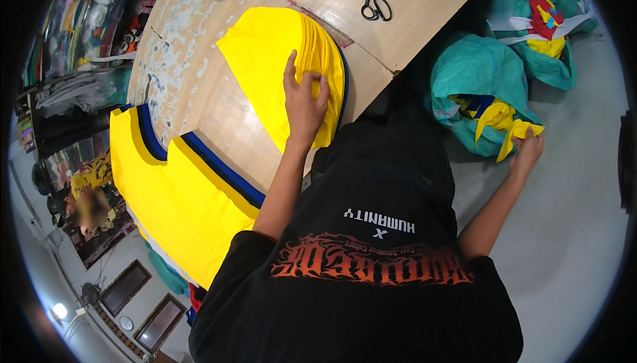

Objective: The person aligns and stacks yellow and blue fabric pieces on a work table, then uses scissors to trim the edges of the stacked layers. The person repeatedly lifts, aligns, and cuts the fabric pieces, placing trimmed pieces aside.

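Observation:
My left hand (307,104) rests on a stack of yellow cut fabric pieces (259,54), its fingers apart and partly bent over the layered edge. Dark blue layers show beneath the yellow along the curved right side of this stack. Out to the right, my right hand (526,150) is closed on a yellow fabric scrap (519,135) at the mouth of a green woven sack (474,64). More yellow and blue scraps show inside that sack.
A larger pile of yellow and blue cut panels (172,190) lies at the table's left. Black-handled scissors (375,6) are at the far side of the wooden table (411,4). Another green sack (557,64) stands behind the first. Shelves of bagged goods (86,31) line the left.

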